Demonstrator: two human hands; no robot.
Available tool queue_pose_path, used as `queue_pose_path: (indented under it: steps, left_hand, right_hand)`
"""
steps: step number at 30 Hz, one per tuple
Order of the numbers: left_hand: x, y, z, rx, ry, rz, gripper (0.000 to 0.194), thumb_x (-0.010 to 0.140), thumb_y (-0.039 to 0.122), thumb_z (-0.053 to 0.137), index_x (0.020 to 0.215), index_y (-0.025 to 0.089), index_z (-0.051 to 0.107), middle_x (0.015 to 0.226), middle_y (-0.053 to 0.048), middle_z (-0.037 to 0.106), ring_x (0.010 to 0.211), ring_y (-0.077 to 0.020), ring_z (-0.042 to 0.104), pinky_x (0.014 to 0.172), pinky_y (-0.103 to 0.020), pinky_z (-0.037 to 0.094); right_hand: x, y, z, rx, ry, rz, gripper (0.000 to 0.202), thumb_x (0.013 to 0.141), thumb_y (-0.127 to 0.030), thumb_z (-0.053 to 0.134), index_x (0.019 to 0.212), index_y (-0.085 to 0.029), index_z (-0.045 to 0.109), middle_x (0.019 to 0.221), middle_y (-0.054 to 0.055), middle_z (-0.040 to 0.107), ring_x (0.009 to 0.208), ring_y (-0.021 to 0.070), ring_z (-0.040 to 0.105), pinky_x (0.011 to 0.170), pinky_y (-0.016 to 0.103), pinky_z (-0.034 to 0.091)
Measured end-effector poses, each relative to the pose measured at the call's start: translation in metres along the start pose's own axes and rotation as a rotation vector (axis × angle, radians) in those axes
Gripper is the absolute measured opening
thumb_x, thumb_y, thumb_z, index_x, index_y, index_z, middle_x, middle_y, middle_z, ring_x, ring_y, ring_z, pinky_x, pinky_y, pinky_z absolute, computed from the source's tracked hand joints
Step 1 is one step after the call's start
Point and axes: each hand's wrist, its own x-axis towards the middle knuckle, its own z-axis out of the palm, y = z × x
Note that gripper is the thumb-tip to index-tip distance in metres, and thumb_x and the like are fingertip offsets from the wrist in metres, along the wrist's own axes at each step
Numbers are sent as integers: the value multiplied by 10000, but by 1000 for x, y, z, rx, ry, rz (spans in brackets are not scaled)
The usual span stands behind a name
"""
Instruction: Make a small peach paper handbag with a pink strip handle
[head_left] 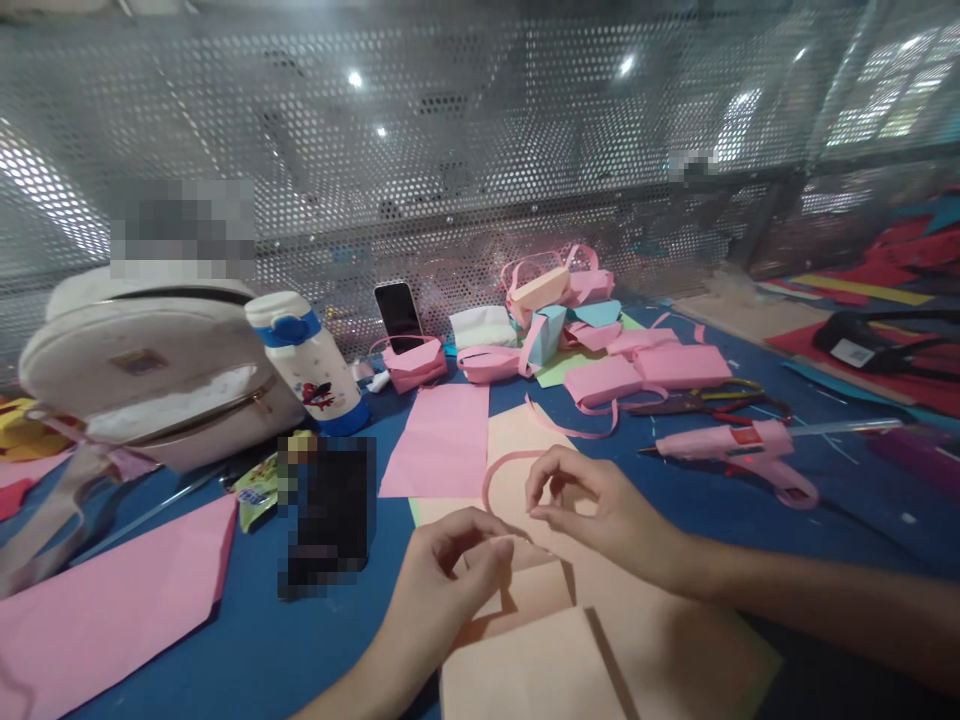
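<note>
My left hand (465, 570) is closed on the upper flap of a small peach folded-paper piece (544, 588), thumb on top and fingers behind. A narrow pink paper strip (491, 475) curves from near that flap up to my right hand (600, 505). The right thumb and fingertips are pinched together at the strip; its end is hidden by the fingers. Below my hands lies a larger peach paper piece (532, 668), also folded, in front of the small flap. Both hands are above a peach paper sheet (660, 620) on the blue table.
A pink glue gun (750, 445) lies at right, beside pliers (705, 398). Small pink paper bags (645, 372) are heaped behind. A pink sheet (442, 440), water bottle (307, 365), phone (399, 315), white backpack (165, 370) and pink paper (127, 610) surround the left side.
</note>
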Motion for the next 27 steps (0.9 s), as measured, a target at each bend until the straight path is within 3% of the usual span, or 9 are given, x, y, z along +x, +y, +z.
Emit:
queue_pose_path:
  steps: [5,10,13,17,19,23,27]
  left_hand:
    - [-14,-2,-9,97,-50,-11,259,838,394,657,727,165,701,611,-11,619,535,-118,498,488,-197,323]
    - [-19,1,-16,171,-162,141,141,821,265,671,722,188,736,723,-51,695,656,-157,604,582,-215,410]
    - [-19,3,-17,148,-199,199,121,807,180,669,729,206,758,721,-50,694,665,-160,626,606,-223,438]
    - [-21,5,-18,117,-236,269,111,811,182,695,777,229,791,726,-56,685,628,-153,613,568,-231,429]
    - [-21,4,-18,106,-211,257,109,820,215,694,762,227,786,710,-55,674,624,-156,606,568,-237,426]
    - [-18,3,-18,60,-54,126,192,836,336,689,705,203,737,689,-38,638,632,-157,560,580,-243,402]
    - [-13,-1,-19,-29,12,59,279,846,429,690,708,187,692,691,-15,606,639,-145,541,591,-228,394]
  right_hand:
    - [3,8,-3,-35,-78,77,101,920,-157,602,853,-192,667,860,3,673,759,140,608,678,244,451]
    - [4,17,-2,-240,-246,20,42,881,-141,691,874,-180,705,878,19,676,826,163,604,743,260,447]
    - [6,19,-1,-332,-276,-4,52,910,-151,664,888,-165,709,891,39,675,851,178,610,769,276,451]
    - [7,18,-1,-360,-310,-31,101,931,-159,636,882,-163,725,886,50,690,858,182,617,765,273,449]
    - [7,15,-1,-295,-332,-49,141,947,-190,615,875,-171,734,881,52,702,869,183,621,783,276,451]
    - [6,3,-4,-40,-477,-11,267,1013,-267,486,995,-176,736,967,67,717,964,188,624,886,299,461]
    - [4,-6,-7,-66,-588,16,280,991,-211,452,1094,-156,706,1004,94,689,932,190,618,846,308,473]
